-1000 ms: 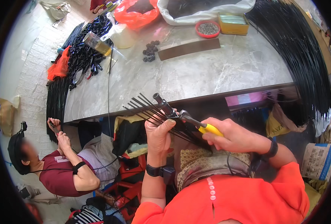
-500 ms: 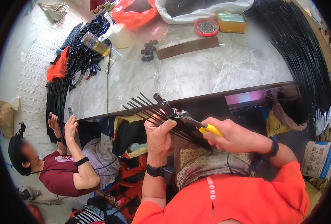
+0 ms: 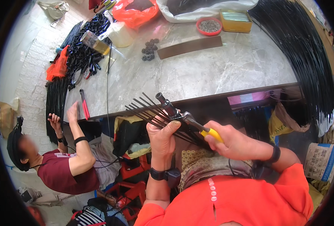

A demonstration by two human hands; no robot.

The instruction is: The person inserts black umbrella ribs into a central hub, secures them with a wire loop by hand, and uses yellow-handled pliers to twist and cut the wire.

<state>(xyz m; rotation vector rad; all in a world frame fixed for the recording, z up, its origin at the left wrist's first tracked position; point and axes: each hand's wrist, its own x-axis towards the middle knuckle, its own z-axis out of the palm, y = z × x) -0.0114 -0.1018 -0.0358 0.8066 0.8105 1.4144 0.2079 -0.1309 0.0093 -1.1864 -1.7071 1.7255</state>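
1. Because the fan of thin black rods [image 3: 148, 111] has to stay spread and steady while a tool works on it, the left hand [image 3: 162, 136] is clenched around the point where the rods gather, holding the fan up just in front of the marble tabletop's [image 3: 219, 71] near edge, tips pointing up and to the left.
2. The right hand [image 3: 235, 141] grasps the yellow-handled pliers [image 3: 191, 122], fingers wrapped tight on the grip; the metal nose lies across the rods right beside the left hand, so both hands meet at the bundle's neck.
3. Past the fan, on the tabletop, lie a flat brown strip [image 3: 189, 46], a cluster of small dark round parts [image 3: 149, 54], a red dish of small pieces [image 3: 210, 26] and a yellow box [image 3: 235, 20].
4. To the right of the fan, a thick sheaf of long black rods [image 3: 306, 64] drapes over the table's end.
5. To the left of the fan, a seated co-worker in a maroon shirt [image 3: 57, 173] raises both hands to the table edge near a red-handled tool [image 3: 85, 107]; this person's arms and the table's dark front rail crowd the space on the fan's left and behind it.
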